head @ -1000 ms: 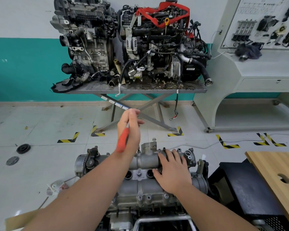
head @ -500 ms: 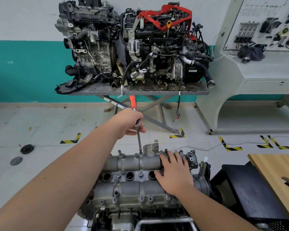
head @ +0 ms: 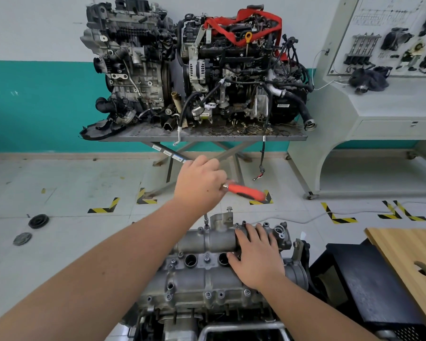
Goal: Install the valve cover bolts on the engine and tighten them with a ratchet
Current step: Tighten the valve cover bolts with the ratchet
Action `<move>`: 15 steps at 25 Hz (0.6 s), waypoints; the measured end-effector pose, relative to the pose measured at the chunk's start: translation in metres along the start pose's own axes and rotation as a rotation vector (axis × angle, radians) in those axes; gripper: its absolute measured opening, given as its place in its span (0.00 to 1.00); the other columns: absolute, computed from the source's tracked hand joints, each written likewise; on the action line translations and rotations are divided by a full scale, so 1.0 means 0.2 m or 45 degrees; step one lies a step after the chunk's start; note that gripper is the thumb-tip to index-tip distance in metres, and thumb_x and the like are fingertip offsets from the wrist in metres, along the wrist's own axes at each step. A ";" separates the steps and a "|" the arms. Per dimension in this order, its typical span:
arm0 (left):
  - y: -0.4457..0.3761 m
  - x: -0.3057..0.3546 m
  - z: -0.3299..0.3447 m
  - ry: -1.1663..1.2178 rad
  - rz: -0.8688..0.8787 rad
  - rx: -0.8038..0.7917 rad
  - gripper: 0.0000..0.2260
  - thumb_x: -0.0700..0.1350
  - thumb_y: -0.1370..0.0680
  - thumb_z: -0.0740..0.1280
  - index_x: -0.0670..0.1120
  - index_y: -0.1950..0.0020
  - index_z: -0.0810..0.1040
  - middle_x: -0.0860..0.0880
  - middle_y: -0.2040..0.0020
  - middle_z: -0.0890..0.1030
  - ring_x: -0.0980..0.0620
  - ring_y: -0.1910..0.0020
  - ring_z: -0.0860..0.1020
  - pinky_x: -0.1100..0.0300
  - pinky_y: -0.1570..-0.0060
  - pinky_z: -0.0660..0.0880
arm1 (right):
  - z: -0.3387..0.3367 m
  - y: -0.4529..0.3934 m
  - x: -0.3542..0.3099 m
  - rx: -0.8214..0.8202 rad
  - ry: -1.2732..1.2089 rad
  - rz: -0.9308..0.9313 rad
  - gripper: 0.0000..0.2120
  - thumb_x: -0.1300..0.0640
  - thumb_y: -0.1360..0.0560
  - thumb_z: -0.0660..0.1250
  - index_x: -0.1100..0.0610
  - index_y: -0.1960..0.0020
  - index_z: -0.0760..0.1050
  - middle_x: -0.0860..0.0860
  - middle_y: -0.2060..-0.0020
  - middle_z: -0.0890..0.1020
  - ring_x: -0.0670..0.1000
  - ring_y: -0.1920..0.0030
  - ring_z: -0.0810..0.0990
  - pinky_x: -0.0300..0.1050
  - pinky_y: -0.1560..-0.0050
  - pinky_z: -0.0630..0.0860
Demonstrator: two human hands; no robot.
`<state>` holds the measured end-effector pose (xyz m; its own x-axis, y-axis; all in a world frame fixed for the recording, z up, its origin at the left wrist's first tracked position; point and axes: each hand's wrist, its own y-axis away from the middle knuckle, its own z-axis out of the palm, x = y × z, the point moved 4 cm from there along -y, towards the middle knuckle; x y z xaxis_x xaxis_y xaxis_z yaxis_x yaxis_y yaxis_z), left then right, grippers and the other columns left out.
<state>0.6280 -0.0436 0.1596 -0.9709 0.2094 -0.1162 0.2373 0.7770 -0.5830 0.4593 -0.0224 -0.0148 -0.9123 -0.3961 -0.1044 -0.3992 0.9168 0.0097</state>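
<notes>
Orange handle of the ratchet point(head: 245, 191) sticks out to the right of my left hand point(head: 199, 183), blurred with motion. My fingers are curled tight round the head end of the tool, so the head itself is buried in my fist. Below the fist a thin extension bar point(head: 205, 219) drops straight down onto a bolt point(head: 206, 227) on the far edge of the valve cover point(head: 207, 254). My right hand point(head: 256, 257) lies flat on the right part of the cover, fingers straight and a little spread, fingertips reaching the far rim, thumb beside one of the round plug holes point(head: 222, 257).

Half a second back the handle pointed up and away from me, towards the steel table; now it lies nearly level, swung round to the right. A second ago it hung down by my wrist. The right hand has not shifted on the cover.

More bolts point(head: 207, 294) dot the near flange of the cover. Where the socket meets the bolt is too small to make out. My forearm covers the left end of the cover, and the engine point(head: 182, 321) under it runs off the bottom edge. Beyond, two display engines point(head: 197, 67) stand on the steel table point(head: 207, 137), and a wooden board point(head: 408, 262) is cut off at right.
</notes>
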 end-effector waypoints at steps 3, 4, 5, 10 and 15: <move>0.11 0.05 0.04 0.562 -0.168 0.352 0.20 0.53 0.21 0.63 0.41 0.66 0.76 0.45 0.59 0.77 0.43 0.58 0.74 0.50 0.58 0.73 | 0.00 0.00 0.00 0.010 0.014 0.000 0.34 0.33 0.26 0.50 0.45 0.23 0.56 0.52 0.23 0.60 0.58 0.22 0.51 0.62 0.24 0.50; 0.14 0.08 0.07 0.738 -0.293 0.361 0.19 0.52 0.20 0.61 0.40 0.63 0.77 0.44 0.54 0.78 0.45 0.53 0.75 0.50 0.53 0.73 | 0.00 0.00 0.00 0.006 0.011 0.001 0.34 0.33 0.26 0.50 0.45 0.23 0.56 0.52 0.23 0.60 0.58 0.22 0.50 0.62 0.24 0.49; 0.17 0.10 0.09 0.905 -0.416 0.361 0.18 0.51 0.19 0.59 0.40 0.59 0.79 0.46 0.48 0.78 0.50 0.47 0.75 0.52 0.46 0.73 | 0.00 0.00 0.00 0.002 0.009 0.002 0.34 0.33 0.26 0.50 0.45 0.23 0.56 0.52 0.22 0.59 0.58 0.21 0.50 0.62 0.24 0.49; 0.19 0.13 0.15 1.702 -1.037 0.377 0.16 0.54 0.17 0.53 0.52 0.44 0.79 0.58 0.46 0.82 0.58 0.46 0.81 0.61 0.44 0.73 | 0.00 0.00 0.00 -0.008 0.011 -0.001 0.34 0.33 0.25 0.48 0.45 0.23 0.56 0.52 0.22 0.58 0.57 0.21 0.49 0.62 0.24 0.48; 0.20 -0.01 0.20 2.261 -1.685 0.260 0.17 0.56 0.17 0.59 0.46 0.57 0.79 0.48 0.73 0.78 0.51 0.73 0.77 0.56 0.61 0.74 | 0.00 0.00 0.01 0.004 -0.006 -0.007 0.33 0.33 0.26 0.48 0.44 0.24 0.57 0.51 0.23 0.59 0.57 0.22 0.50 0.62 0.24 0.50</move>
<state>0.6375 -0.0374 0.1045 0.5157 0.0284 0.8563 -0.4524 0.8578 0.2440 0.4582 -0.0227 -0.0142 -0.9096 -0.4009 -0.1092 -0.4039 0.9148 0.0063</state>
